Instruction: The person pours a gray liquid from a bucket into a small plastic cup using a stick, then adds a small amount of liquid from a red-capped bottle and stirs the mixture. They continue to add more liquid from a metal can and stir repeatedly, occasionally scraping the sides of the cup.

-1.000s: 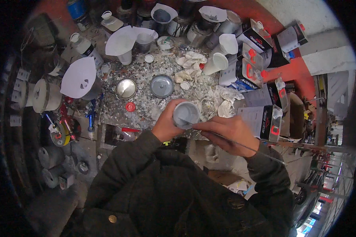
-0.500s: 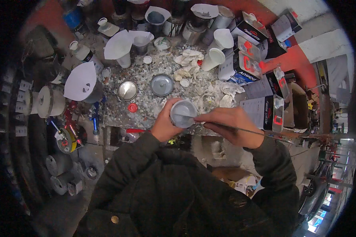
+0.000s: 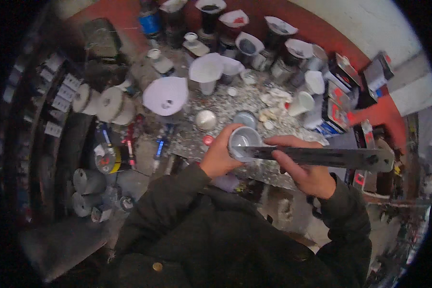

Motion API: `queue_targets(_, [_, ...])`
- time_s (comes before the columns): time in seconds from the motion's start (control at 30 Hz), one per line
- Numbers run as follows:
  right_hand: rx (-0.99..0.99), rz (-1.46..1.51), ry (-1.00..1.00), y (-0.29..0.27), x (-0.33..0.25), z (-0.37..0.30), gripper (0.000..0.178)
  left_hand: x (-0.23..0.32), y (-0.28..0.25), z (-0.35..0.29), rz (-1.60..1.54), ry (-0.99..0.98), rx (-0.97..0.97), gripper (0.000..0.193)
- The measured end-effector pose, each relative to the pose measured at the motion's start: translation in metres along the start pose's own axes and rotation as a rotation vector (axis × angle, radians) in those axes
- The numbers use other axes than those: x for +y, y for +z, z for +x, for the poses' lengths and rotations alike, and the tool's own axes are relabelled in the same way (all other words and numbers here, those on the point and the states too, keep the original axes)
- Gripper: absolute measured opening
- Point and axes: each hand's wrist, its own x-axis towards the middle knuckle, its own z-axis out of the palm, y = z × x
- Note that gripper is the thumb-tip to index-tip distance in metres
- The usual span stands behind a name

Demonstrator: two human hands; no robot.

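My left hand [image 3: 219, 154] is wrapped round the side of a small translucent plastic cup [image 3: 237, 136], with a little grey liquid at its bottom. In my right hand [image 3: 308, 174] is a long flat metal stir stick [image 3: 329, 157] with holes along it, gripped between thumb and fingers. The stick's left end reaches over the near rim of the cup; its wide face is turned up and the holed end points right. Just beyond the cup lie a grey round lid [image 3: 245, 118], a silver round tin [image 3: 206, 120] and a red cap [image 3: 208, 140].
Paper strainers [image 3: 165, 96] sit in cups along the back of the paint-spattered bench [image 3: 242, 101]. Crumpled rags [image 3: 276, 98] and a white cup [image 3: 301, 104] are at the right, beside rectangular cans [image 3: 336, 108]. Spray guns [image 3: 159, 146] hang at the bench's left edge.
The view has swung, so the bench appears shifted. The stir stick has turned from edge-on to showing its wide face, and its end now lies across the cup's near rim.
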Motion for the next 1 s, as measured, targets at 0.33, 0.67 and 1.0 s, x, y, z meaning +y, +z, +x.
queue_targets(0.33, [0.293, 0.297, -0.241, 0.022, -0.076, 0.095, 0.021, 0.111, -0.154, 0.020, 0.306, 0.238, 0.117, 0.079])
queue_targets(0.67, [0.292, 0.494, -0.140, 0.086, -0.081, 0.178, 0.019, 0.075, -0.220, 0.047, 0.299, 0.177, 0.208, 0.081])
queue_targets(1.0, [0.269, 0.148, -0.207, 0.083, -0.073, 0.204, 0.024, 0.054, -0.251, 0.050, 0.383, 0.208, 0.168, 0.085])
